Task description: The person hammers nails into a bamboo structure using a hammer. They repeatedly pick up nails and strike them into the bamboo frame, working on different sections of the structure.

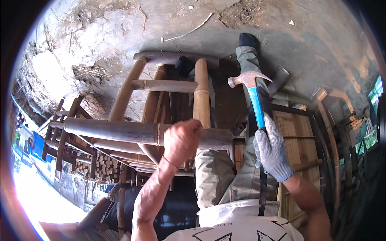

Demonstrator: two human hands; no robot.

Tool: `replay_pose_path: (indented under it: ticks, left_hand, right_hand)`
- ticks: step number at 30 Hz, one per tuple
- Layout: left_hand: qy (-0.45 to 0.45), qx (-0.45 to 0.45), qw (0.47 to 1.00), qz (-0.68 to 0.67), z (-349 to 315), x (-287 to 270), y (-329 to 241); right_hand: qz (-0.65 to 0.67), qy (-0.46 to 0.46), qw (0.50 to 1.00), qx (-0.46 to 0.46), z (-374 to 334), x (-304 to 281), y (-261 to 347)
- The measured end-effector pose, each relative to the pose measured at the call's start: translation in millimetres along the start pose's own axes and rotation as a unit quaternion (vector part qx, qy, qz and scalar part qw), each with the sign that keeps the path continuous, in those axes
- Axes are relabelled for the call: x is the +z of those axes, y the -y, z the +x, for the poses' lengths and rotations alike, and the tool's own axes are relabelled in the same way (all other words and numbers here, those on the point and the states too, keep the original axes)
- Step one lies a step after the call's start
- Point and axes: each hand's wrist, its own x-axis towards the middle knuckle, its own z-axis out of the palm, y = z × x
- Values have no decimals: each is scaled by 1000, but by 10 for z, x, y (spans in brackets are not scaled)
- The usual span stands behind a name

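**One hammer (256, 105) in your right hand (273, 152), one bamboo frame (114, 129) under your left hand (183, 141)**

Your right hand wears a grey knitted glove and is wrapped around the lower part of the hammer's handle. The blue length of that handle runs up and away from your fingers, so the hammer's head sits beyond the glove, over your right leg. The striking face points left and the claw points right. The head is apart from the frame, to the right of its nearer light post (202, 96).

Your left hand is bare and curled into a fist at the thick dark pole of the frame, beside the spot where that light post meets it. The fist is a little blurred; you cannot tell whether it pinches something small or only rests against the pole.

From the dark pole, the light post and a second post (128, 90) reach away from you to a dark far rail (161, 57), with a crossbar (165, 85) joining them partway. Grey floor (317, 52) spreads beyond. A slatted bamboo panel (297, 134) lies to the right of your gloved hand, and a stack of cut bamboo (105, 165) shows at the left.
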Motion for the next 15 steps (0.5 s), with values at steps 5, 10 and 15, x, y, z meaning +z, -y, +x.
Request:
replay_pose_path:
  ticks: [5,10,15]
  left_hand:
    - [111,-19,993,26,159,28,188]
    - [149,-28,987,52,148,61,185]
    - [146,-17,987,62,154,85,200]
  right_hand:
    - [-28,62,998,4,-85,-155,-234]
    - [-106,89,990,-24,-140,-117,-494]
    - [-140,117,979,-86,-193,-42,-408]
